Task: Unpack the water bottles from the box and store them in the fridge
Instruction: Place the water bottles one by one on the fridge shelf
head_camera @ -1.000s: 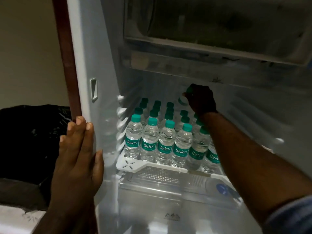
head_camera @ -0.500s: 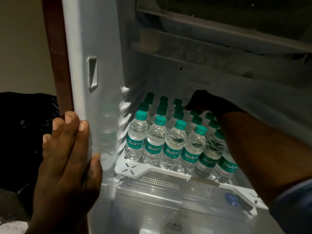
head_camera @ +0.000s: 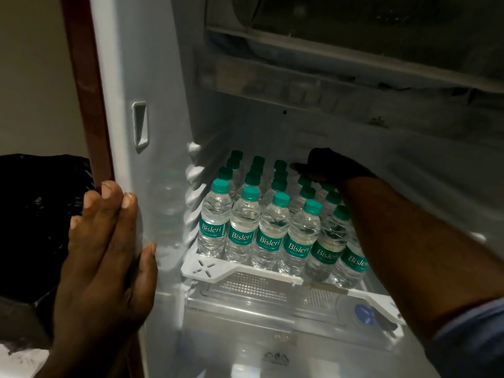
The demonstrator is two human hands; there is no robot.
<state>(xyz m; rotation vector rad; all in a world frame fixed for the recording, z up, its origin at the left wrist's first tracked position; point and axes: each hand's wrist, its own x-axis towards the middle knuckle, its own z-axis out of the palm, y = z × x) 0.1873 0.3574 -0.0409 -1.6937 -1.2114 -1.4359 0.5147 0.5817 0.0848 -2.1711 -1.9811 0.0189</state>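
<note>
Rows of green-capped water bottles [head_camera: 272, 230] stand packed upright on a white shelf [head_camera: 207, 268] inside the fridge [head_camera: 152, 77]. The task looks well advanced. The right hand [head_camera: 324, 167] reaches over the back rows; whether it grips a bottle cannot be told in the shadow. The left hand [head_camera: 106, 246] presses flat, fingers straight, on the fridge's edge. No box is in view. A black bag [head_camera: 35, 208] lies left of that hand in a dim room.

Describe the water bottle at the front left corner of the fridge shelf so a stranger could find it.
Look inside the open fridge at the white shelf packed with bottles. Take the front row, nearest the shelf edge. The bottle is the leftmost one, beside the fridge's left wall, with its Bisleri label facing fully forward.
</note>
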